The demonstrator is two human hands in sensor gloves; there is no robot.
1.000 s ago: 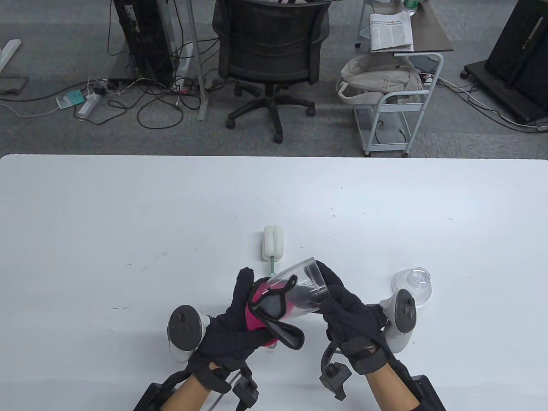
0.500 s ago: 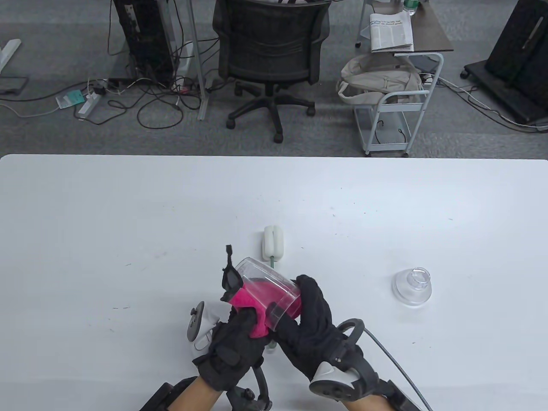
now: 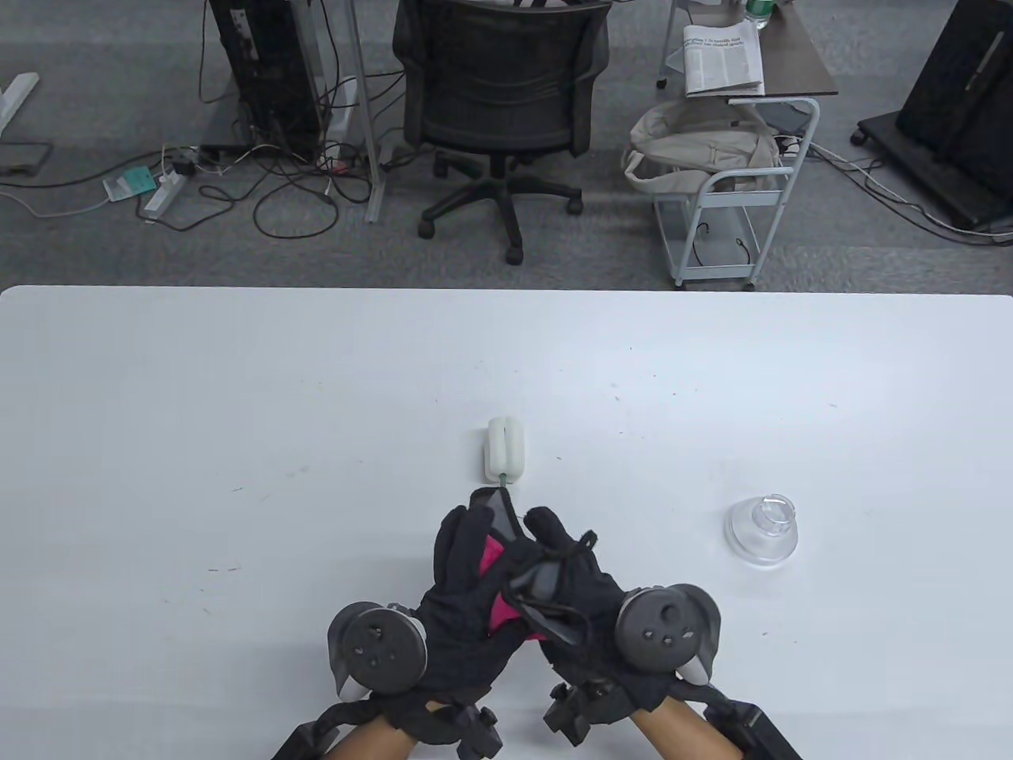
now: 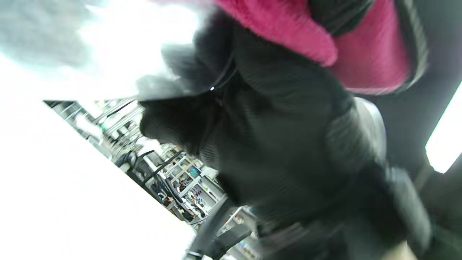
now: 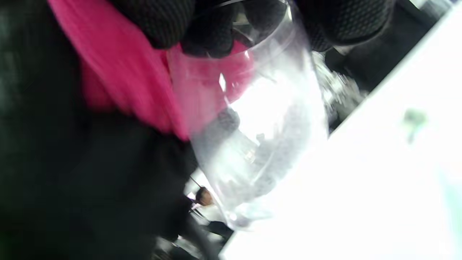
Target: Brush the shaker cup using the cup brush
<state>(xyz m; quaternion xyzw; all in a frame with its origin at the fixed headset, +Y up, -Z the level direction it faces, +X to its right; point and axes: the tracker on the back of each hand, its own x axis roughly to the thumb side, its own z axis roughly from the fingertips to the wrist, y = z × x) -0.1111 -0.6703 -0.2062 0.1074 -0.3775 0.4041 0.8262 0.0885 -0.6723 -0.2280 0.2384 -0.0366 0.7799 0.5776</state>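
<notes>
The clear shaker cup (image 5: 252, 144) is held between both hands near the table's front edge; in the table view the hands hide it. My right hand (image 3: 546, 530) grips the cup, with its fingers (image 5: 213, 32) at the cup's rim. My left hand (image 3: 463, 526) holds a pink and grey cloth (image 3: 492, 554) against the cup; the cloth also shows in the left wrist view (image 4: 361, 54). The cup brush (image 3: 506, 450) lies on the table just beyond the hands, white sponge head pointing away, its green handle running under them. Neither hand touches it.
The cup's clear lid (image 3: 761, 530) sits on the white table (image 3: 237, 396) to the right of the hands. Beyond the table's far edge stand an office chair (image 3: 498, 95) and a small cart (image 3: 736, 198).
Both hands have turned the cup and cloth over together. The cup pointed away to the left half a second ago; now the hands cover it, with both trackers facing up.
</notes>
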